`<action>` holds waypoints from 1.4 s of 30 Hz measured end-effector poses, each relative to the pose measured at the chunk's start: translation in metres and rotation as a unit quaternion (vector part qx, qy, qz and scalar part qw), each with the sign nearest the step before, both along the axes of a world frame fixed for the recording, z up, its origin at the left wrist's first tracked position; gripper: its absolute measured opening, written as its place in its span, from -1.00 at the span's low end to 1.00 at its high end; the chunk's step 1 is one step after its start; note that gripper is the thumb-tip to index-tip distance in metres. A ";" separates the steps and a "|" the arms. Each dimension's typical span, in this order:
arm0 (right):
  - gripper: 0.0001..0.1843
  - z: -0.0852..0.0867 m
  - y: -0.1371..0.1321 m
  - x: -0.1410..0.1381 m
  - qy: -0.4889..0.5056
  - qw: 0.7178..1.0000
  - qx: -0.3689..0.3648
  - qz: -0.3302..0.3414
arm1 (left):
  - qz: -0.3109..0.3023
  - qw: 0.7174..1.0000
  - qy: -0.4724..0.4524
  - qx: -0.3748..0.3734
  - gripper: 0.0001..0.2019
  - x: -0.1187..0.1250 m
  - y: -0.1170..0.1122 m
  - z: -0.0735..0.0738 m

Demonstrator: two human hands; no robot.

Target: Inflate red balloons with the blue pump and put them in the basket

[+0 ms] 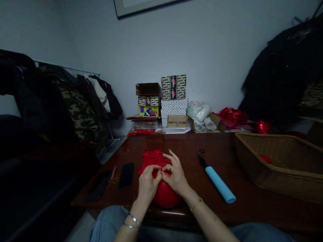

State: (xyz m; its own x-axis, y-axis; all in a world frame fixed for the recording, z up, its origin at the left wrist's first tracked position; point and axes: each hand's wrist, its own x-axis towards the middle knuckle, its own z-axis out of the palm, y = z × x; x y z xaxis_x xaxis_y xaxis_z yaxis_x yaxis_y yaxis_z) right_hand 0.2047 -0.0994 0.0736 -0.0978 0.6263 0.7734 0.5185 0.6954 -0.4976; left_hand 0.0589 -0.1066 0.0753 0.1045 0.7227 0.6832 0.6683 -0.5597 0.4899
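Note:
A blown-up red balloon (167,196) rests at the table's front edge, its neck pointing away from me. My left hand (148,181) pinches the neck with thumb and forefinger. From the other side my right hand (176,173) pinches the same neck, its other fingers raised. The fingertips nearly meet, so the neck itself is mostly hidden. Just beyond my hands lies a heap of flat red balloons (153,156). A light blue balloon pump (220,185) with a black nozzle lies to the right.
Two dark phones (126,175) and rubber bands (113,179) lie at the left. On the right stands a wicker basket (277,173) with a red balloon (265,158) inside. Small dark rings (202,151) lie beyond the pump. Stacked boxes (174,107) stand against the wall.

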 end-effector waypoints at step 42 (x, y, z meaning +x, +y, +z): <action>-0.94 -0.014 0.005 -0.001 0.128 0.989 -0.070 0.010 | -0.123 0.988 -0.011 -0.096 -0.51 -0.001 0.004 0.003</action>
State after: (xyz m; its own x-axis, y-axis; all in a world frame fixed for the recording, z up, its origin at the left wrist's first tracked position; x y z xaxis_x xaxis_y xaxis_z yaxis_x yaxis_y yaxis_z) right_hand 0.2037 -0.0945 0.0600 0.0766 0.7284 0.6809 0.3509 0.6195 -0.7022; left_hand 0.0581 -0.1029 0.0783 0.2797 0.7943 0.5394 0.5125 -0.5986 0.6157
